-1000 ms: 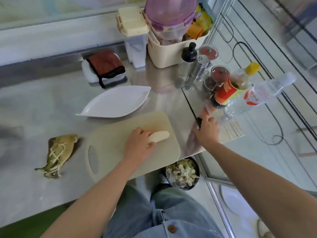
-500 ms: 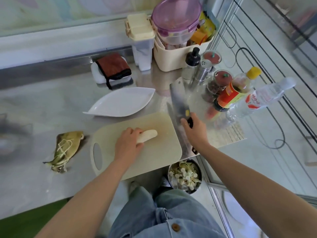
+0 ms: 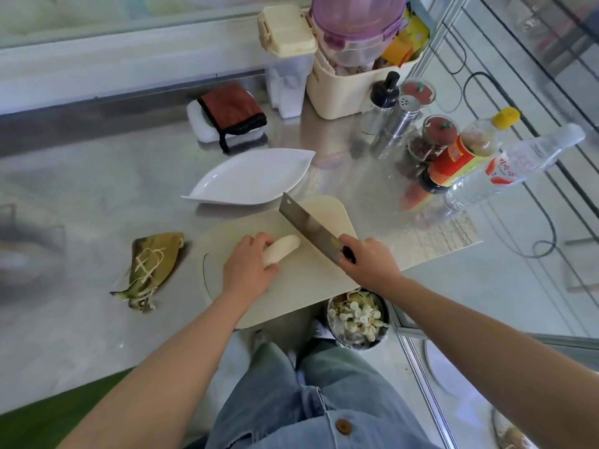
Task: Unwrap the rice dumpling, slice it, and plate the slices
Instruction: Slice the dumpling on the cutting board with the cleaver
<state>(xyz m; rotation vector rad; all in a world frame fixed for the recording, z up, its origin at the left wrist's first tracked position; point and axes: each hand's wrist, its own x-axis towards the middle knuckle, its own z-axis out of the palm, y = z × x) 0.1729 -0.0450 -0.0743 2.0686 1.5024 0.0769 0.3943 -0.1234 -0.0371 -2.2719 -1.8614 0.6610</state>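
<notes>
**First cut lined up**

Left hand (image 3: 248, 270) curls over the unwrapped rice dumpling (image 3: 285, 247), mid cutting board (image 3: 301, 286). Right hand (image 3: 369, 264) grips the cleaver (image 3: 308, 228) handle, blade just right of the dumpling's tip. Tuck fingertips back, cut straight down. Plate (image 3: 207, 196) waits beyond

A kitchen — steel counter (image 3: 81, 196), cutting board (image 3: 301, 286), cleaver (image 3: 308, 226), sauce bottles (image 3: 460, 157).

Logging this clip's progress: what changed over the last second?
The right hand took the cleaver from beside the bottles and swung it left over the cutting board, blade by the rice dumpling's free end. The left hand kept holding the dumpling; plate and leaf wrapper stayed put.
</notes>
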